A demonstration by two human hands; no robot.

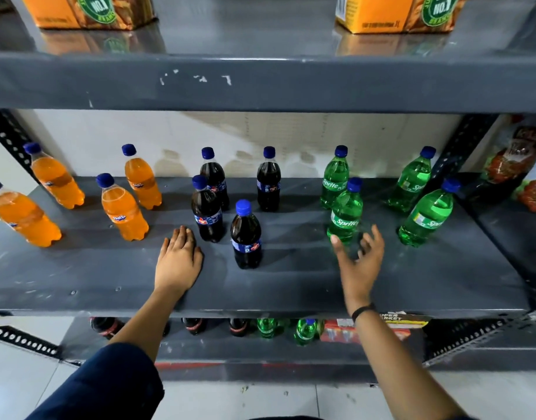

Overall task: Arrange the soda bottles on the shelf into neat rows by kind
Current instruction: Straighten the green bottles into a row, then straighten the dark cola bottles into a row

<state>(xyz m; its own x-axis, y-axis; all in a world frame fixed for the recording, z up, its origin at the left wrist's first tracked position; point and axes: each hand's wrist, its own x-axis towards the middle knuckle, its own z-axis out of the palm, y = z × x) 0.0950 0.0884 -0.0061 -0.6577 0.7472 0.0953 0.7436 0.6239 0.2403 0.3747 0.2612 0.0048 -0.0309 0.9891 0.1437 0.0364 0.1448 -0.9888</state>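
Note:
On the grey shelf [291, 286] stand several orange soda bottles [124, 210] at the left, several dark cola bottles [207, 212] in the middle and several green Sprite bottles [345, 216] at the right. One cola bottle [246, 237] stands nearest the front, apart from the others. My left hand [178, 259] lies flat on the shelf, palm down, just left of the cola bottles. My right hand [360, 259] hovers with fingers spread just in front of the near Sprite bottle, holding nothing.
An upper shelf [260, 83] overhangs, carrying orange juice cartons [397, 13]. Snack packets [521, 165] fill the neighbouring bay at right. More cola and green bottles [304, 330] stand on the lower shelf. Perforated metal uprights [460, 153] frame the sides.

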